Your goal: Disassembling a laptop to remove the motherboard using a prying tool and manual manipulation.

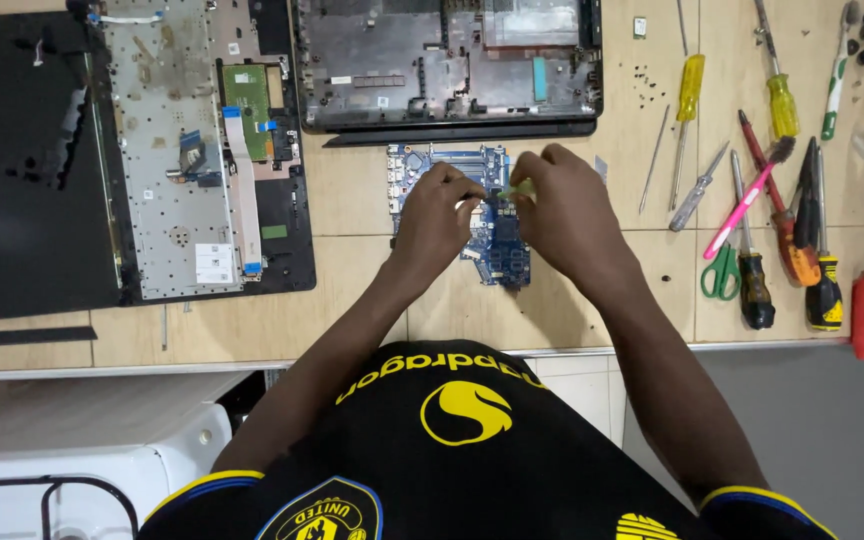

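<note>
Blue circuit board (497, 245) lies flat on the wooden bench (352, 205) at the centre of the frame, just below an opened laptop base (447, 65). Left hand (434, 215) rests on the board with fingers curled, pinching something too small to tell. Right hand (562, 205) pinches a small green piece (515, 189) above the board. Screwdrivers (782, 95) and green scissors (720, 272) lie at right; a keyboard chassis (167, 150) sits upper left.

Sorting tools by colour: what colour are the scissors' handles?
Green; the scissors lie right of the right hand, shown clearly in the head view.
</note>
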